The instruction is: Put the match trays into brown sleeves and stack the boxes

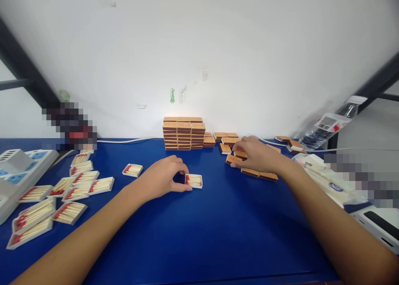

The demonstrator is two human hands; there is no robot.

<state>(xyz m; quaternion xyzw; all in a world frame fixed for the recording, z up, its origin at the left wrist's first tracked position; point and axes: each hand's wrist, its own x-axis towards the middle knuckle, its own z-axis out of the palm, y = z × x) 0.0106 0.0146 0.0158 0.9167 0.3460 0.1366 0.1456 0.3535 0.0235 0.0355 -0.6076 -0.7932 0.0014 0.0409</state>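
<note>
Near the middle of the blue table, my left hand (166, 174) pinches the left end of a small white matchbox tray (195, 181) filled with red-tipped matches. On the right, my right hand (252, 154) has its thumb and fingers closed on an orange-brown matchbox sleeve (231, 159) among other sleeves. Two more sleeves (258, 174) lie end to end just below that hand. A single filled tray (132, 170) rests left of my left hand. Against the wall stands a neat stack of matchboxes (183, 135).
Several match-filled trays (75, 191) spread across the left, beside a white power strip (28, 172). At right are a tissue pack (333, 185), a leaning plastic bottle (330, 125) and a white device (380, 226). A white cable (131, 141) runs along the wall.
</note>
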